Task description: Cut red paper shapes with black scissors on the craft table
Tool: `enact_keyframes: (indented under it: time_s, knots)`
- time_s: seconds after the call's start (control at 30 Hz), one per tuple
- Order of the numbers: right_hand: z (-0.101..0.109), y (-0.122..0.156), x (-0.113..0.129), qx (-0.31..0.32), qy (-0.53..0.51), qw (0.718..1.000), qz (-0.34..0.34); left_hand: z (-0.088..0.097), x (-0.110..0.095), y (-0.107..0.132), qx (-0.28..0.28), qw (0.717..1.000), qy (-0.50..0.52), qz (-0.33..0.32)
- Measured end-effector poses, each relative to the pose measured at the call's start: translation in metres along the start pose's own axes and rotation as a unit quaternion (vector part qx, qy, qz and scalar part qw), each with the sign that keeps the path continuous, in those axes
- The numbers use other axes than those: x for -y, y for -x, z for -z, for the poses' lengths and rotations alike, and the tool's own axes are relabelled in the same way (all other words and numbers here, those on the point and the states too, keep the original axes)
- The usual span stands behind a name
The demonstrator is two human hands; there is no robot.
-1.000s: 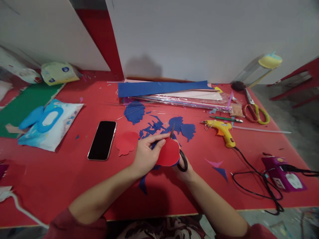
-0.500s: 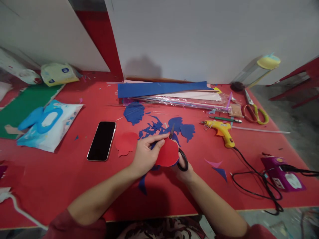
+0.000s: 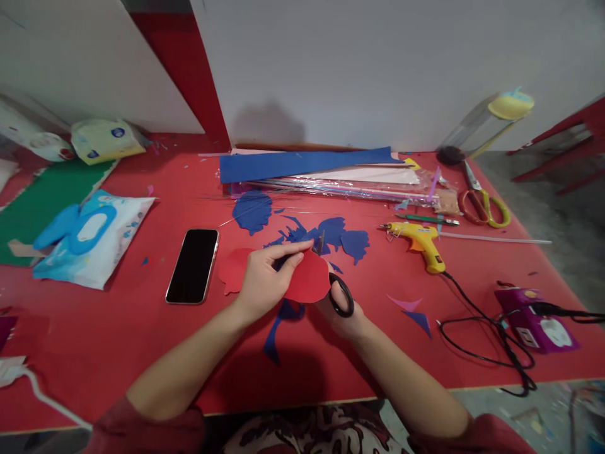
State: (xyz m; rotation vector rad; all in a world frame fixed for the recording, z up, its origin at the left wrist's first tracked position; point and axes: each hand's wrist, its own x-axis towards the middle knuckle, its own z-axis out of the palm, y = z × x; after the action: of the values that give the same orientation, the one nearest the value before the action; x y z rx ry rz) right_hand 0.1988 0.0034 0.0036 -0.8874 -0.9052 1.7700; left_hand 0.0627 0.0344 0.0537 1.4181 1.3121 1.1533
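Note:
My left hand (image 3: 265, 274) pinches a rounded red cutout (image 3: 308, 282) between thumb and fingers, with dark blue material showing at the grip. Through the black handle loops of a pair of scissors (image 3: 350, 297) go the fingers of my right hand (image 3: 347, 318), partly hidden below the cutout. The scissor blades point away from me at the cutout's far edge; how wide they are apart I cannot tell. Beside my left hand a second red cutout (image 3: 232, 270) lies on the table. Blue scraps (image 3: 295, 233) and a blue strip (image 3: 270, 347) lie around the hands.
A phone (image 3: 193, 266) and a wipes pack (image 3: 97, 236) are at left. Blue sheets (image 3: 302, 165) and wrapped sticks lie along the wall. To the right are a yellow glue gun (image 3: 420, 239) with a looping cord, yellow-and-red-handled scissors (image 3: 486, 205) and a purple power box (image 3: 539, 321).
The red cutout and my left hand have shifted left, and the cutout now overlaps the second red piece in view. The scissors have moved slightly left and away from me.

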Motion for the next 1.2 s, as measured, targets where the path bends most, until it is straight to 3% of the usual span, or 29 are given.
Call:
enact_keyframes:
  time_s: [0.3,0.43,0.7,0.9,1.07,1.2]
  knots:
    - [0.006,-0.001,-0.002,0.019,-0.021,0.997,0.073,0.004,-0.002,-0.001,0.021,0.999,-0.034,-0.001]
    - [0.006,-0.001,-0.001,0.031,-0.030,0.997,0.060,0.006,-0.004,-0.002,0.037,0.998,-0.045,0.007]
    - [0.001,-0.001,0.005,0.105,-0.054,0.991,0.055,0.013,-0.004,-0.005,0.013,0.999,-0.046,0.002]
    - [-0.001,-0.001,0.004,0.094,-0.075,0.993,0.017,0.015,-0.008,-0.006,0.008,0.997,-0.069,-0.030]
    - [0.001,-0.003,0.002,0.136,-0.074,0.988,0.000,0.020,-0.009,-0.008,-0.017,0.993,-0.106,-0.059]
    - [0.000,-0.002,0.005,0.143,-0.077,0.987,-0.003,0.022,-0.009,-0.010,0.005,0.990,-0.115,-0.076]
